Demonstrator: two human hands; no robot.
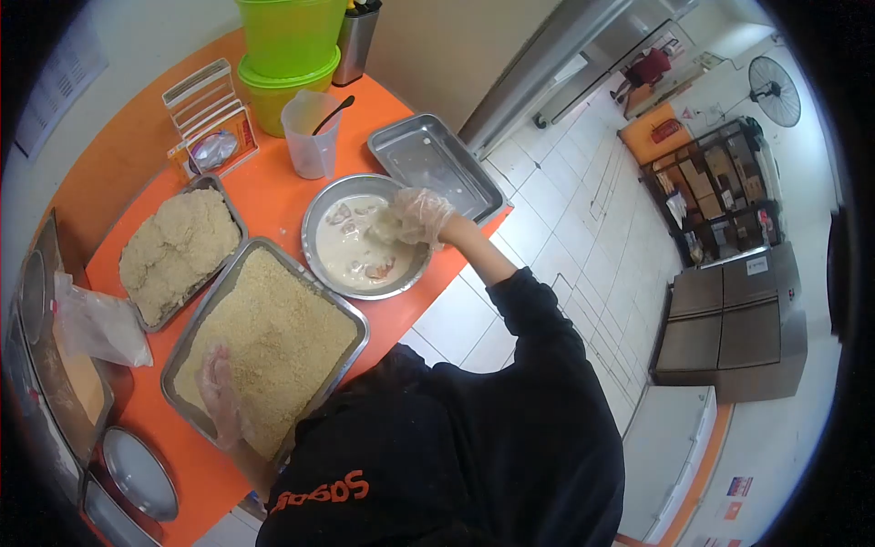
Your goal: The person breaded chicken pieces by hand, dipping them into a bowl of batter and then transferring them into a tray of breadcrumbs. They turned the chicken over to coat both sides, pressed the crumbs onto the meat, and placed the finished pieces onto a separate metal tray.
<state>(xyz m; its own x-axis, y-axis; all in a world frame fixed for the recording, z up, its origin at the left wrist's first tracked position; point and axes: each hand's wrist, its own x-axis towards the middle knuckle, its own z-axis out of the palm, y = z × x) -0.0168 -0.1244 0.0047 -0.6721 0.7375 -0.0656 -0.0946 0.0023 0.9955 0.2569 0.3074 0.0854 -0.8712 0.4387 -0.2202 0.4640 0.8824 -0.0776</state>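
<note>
My right hand (412,219), in a clear plastic glove, reaches into a round metal bowl (311,244) of milky white batter (351,255). Its fingers are bunched together and coated white; what they hold cannot be made out. Pinkish pieces (379,269) that look like raw meat lie partly sunk in the batter. Over the left part of a deep metal tray (361,339) of pale breadcrumbs (273,328) is my left hand (221,392), also gloved. Its fingers are stretched out along the crumbs, with nothing seen in them.
On the orange table (164,401) are a tray of clumpy, dough-like mixture (182,242), a bag of white powder (96,324), a shallow metal tray (437,169), a plastic jug (310,137), green tubs (290,36) and a wire rack (205,109). A person (647,71) stands far off.
</note>
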